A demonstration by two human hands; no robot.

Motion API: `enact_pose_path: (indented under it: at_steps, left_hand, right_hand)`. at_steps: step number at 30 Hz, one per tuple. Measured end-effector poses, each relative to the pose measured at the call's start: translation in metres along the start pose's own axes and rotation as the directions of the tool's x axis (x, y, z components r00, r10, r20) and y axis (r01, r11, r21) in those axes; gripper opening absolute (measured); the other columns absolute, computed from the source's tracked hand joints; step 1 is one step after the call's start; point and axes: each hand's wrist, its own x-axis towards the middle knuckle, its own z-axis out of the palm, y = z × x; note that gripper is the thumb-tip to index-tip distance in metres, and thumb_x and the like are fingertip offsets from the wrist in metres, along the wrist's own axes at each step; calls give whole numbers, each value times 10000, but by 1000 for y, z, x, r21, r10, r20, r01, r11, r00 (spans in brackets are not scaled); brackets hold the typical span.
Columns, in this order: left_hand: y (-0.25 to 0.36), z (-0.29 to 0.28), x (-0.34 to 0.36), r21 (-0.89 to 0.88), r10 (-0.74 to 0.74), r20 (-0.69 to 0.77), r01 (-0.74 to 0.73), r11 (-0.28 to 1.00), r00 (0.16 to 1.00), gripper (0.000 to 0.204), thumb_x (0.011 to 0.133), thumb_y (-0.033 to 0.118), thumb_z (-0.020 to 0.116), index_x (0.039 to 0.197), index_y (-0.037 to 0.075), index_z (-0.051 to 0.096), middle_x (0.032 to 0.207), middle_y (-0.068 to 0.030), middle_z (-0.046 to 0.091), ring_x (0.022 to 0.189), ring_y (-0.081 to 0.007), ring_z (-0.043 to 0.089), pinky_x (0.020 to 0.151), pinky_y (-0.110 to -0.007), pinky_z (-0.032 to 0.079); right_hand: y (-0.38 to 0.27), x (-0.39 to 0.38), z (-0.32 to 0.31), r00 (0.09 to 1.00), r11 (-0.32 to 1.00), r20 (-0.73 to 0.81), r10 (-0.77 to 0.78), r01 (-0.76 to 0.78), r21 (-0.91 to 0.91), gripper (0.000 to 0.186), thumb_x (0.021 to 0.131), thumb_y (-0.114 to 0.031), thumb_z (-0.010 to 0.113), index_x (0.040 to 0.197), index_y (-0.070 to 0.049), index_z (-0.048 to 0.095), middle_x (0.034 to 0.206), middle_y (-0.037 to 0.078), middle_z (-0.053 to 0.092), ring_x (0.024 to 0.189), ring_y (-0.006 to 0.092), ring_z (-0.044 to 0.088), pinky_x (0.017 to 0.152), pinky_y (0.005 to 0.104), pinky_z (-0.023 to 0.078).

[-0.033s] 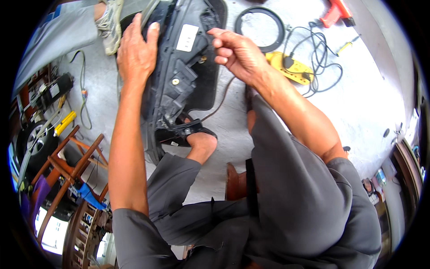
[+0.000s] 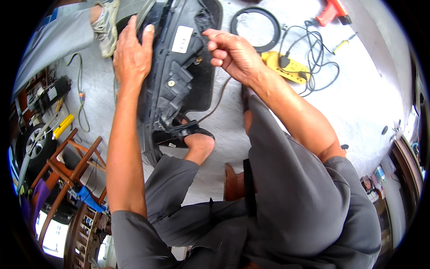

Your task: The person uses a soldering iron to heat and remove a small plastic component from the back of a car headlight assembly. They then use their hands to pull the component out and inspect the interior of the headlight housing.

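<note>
A long black plastic housing (image 2: 179,74), which looks like the back of a car headlight, lies on a dark mat (image 2: 201,98) in front of me. It has a white label and brass-coloured round fittings. My left hand (image 2: 133,56) rests flat along its left side, thumb apart from the fingers. At the housing's upper right edge is my right hand (image 2: 235,54), its index finger reaching to the plastic and the other fingers curled in. Whether something small is between those fingertips cannot be seen.
Right of the housing lie a black ring (image 2: 274,38), a yellow power strip (image 2: 286,67) with tangled black cords, a red tool (image 2: 331,13) and a yellow-handled screwdriver (image 2: 341,47). Another person's shoe (image 2: 106,29) is at the upper left. A wooden stool frame (image 2: 67,166) stands left.
The whole view has shifted slightly, so things appear a little further left. Both hands keep their places at the housing.
</note>
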Motion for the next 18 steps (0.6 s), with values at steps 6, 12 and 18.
enact_pose_path:
  at_steps: [6, 12, 18]
  left_hand:
    - [5, -3, 2, -3, -24, 32, 24, 1000, 999, 632, 1012, 543, 466, 1476, 115, 488, 1425, -192, 554, 1308, -384, 524, 1092, -474, 412]
    - [5, -1, 2, 9, -28, 32, 28, 1000, 999, 633, 1015, 551, 463, 1477, 119, 485, 1426, -188, 553, 1313, -382, 521, 1092, -469, 415]
    - [2, -2, 0, 14, -11, 26, 10, 1000, 1000, 637, 1017, 551, 459, 1476, 111, 484, 1427, -187, 553, 1313, -383, 522, 1087, -476, 419]
  right_hand:
    - [-69, 17, -71, 755, -80, 266, -600, 274, -958, 317, 943, -260, 654, 1163, -45, 728, 980, 156, 765, 859, 258, 746, 810, 365, 577]
    - [-154, 20, -151, 753, -520, 274, -598, -103, -848, 253, 908, -238, 690, 1065, -42, 723, 912, 168, 738, 838, 327, 718, 753, 393, 571]
    - [-150, 8, -167, 849, -582, 124, -514, -239, -777, 325, 783, -264, 806, 994, -51, 682, 903, 179, 729, 882, 365, 718, 764, 459, 564]
